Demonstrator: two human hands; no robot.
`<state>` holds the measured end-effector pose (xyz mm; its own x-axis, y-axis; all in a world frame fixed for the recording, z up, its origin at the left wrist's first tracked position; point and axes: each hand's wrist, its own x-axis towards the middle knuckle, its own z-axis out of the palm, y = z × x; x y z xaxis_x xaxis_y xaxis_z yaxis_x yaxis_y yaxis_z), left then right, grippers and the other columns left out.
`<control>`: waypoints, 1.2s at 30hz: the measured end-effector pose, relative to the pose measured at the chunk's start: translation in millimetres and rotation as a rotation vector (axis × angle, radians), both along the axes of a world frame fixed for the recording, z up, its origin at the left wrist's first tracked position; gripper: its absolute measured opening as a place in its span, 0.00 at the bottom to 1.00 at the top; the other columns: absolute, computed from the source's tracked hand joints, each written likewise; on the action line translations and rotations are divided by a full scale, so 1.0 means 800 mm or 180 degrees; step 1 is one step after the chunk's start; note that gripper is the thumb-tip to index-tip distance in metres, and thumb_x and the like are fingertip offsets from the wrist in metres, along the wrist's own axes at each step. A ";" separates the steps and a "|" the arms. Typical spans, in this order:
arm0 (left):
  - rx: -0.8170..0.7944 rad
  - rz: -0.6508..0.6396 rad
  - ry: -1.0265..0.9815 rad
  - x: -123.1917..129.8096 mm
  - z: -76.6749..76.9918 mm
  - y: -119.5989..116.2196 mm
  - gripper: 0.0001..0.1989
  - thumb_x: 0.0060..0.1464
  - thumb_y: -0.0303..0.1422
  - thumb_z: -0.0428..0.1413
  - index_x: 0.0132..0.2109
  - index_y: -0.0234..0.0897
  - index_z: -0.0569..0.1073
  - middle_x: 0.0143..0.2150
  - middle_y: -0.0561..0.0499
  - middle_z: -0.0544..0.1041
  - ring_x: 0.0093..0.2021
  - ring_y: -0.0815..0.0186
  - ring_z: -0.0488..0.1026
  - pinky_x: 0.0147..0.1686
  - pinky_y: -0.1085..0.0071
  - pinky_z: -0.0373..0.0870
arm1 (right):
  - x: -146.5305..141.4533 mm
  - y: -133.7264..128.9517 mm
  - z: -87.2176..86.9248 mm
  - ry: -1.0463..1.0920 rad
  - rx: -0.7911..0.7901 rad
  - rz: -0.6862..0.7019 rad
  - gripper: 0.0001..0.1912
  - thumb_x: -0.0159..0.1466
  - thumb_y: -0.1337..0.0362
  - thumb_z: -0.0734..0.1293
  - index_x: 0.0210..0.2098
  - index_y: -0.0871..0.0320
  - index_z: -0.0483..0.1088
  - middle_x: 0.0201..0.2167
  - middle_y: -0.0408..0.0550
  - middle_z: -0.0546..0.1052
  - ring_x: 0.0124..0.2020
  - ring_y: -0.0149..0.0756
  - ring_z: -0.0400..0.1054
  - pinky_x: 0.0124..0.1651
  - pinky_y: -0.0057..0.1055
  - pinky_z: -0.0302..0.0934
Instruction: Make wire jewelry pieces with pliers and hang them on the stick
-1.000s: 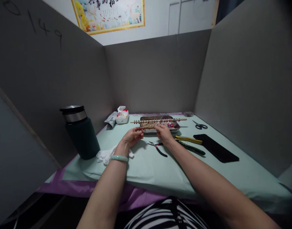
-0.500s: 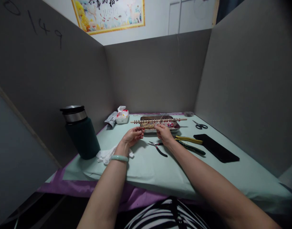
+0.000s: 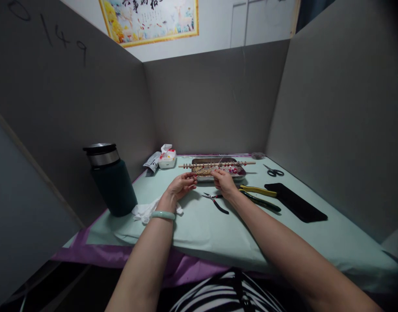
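Note:
My left hand (image 3: 182, 184) is closed in a pinch at the front left of a metal tray (image 3: 239, 178). A tiny reddish thing shows at its fingertips, too small to name. My right hand (image 3: 223, 181) pinches at the tray's front edge, and what its fingers hold is hidden. Gold-coloured small pieces (image 3: 203, 172) and red and pink beads (image 3: 233, 170) lie in the tray. Across the tray rests a thin wooden rod (image 3: 251, 163) hung with several small red and metallic pieces. Small pliers (image 3: 218, 205) lie open on the cloth just below my hands.
Larger yellow-and-green-handled pliers (image 3: 259, 190) and a black flat slab (image 3: 295, 202) lie to the right, with scissors (image 3: 274, 172) behind. On the left stand a dark green bottle (image 3: 113, 186), crumpled tissue (image 3: 145, 211) and a tissue pack (image 3: 167, 158). Grey partitions (image 3: 212, 99) enclose the table.
The whole view has shifted very slightly. Both hands keep nearly the same pinched pose at the tray, and nothing else has visibly moved.

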<state>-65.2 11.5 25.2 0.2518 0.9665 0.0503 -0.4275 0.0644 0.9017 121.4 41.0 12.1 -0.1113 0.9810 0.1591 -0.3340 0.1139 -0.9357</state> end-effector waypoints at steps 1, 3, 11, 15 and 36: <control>-0.0004 0.0013 0.0006 0.000 0.000 0.000 0.17 0.40 0.16 0.59 0.41 0.30 0.71 0.32 0.48 0.73 0.29 0.70 0.73 0.29 0.74 0.71 | 0.000 0.000 0.000 0.0002 0.0004 0.0010 0.17 0.47 0.59 0.70 0.20 0.56 0.55 0.12 0.31 0.51 0.11 0.19 0.41 0.14 0.22 0.31; 0.0001 0.0037 0.0005 0.000 -0.001 0.001 0.17 0.41 0.16 0.59 0.41 0.30 0.71 0.32 0.48 0.74 0.30 0.69 0.74 0.30 0.72 0.72 | 0.000 0.000 0.001 0.0002 0.0010 0.0014 0.17 0.47 0.59 0.70 0.20 0.56 0.55 0.12 0.31 0.50 0.12 0.19 0.40 0.14 0.22 0.30; -0.0056 0.0029 -0.0083 0.002 0.002 0.000 0.13 0.43 0.15 0.56 0.39 0.28 0.71 0.30 0.46 0.74 0.31 0.64 0.76 0.35 0.70 0.74 | -0.001 -0.002 0.002 0.0024 -0.0011 0.0032 0.17 0.47 0.59 0.70 0.20 0.56 0.55 0.12 0.31 0.50 0.11 0.19 0.40 0.15 0.22 0.30; -0.0095 0.0029 -0.0103 0.003 0.003 -0.001 0.13 0.44 0.14 0.55 0.39 0.27 0.70 0.30 0.45 0.74 0.31 0.64 0.76 0.35 0.71 0.74 | -0.001 -0.002 0.002 -0.0013 0.0017 0.0008 0.17 0.47 0.59 0.69 0.20 0.56 0.55 0.12 0.31 0.51 0.11 0.19 0.41 0.15 0.22 0.31; 0.0159 -0.0004 0.0149 -0.003 -0.003 0.003 0.14 0.43 0.20 0.61 0.41 0.30 0.72 0.35 0.46 0.76 0.30 0.68 0.74 0.30 0.72 0.73 | -0.001 -0.001 0.001 -0.0049 0.0007 0.0045 0.15 0.48 0.59 0.70 0.21 0.57 0.58 0.12 0.32 0.51 0.12 0.20 0.40 0.15 0.23 0.31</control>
<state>-67.3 13.7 22.9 0.2561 0.9628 0.0865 -0.3847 0.0194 0.9228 120.7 40.1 12.7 -0.1275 0.9789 0.1594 -0.3211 0.1113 -0.9405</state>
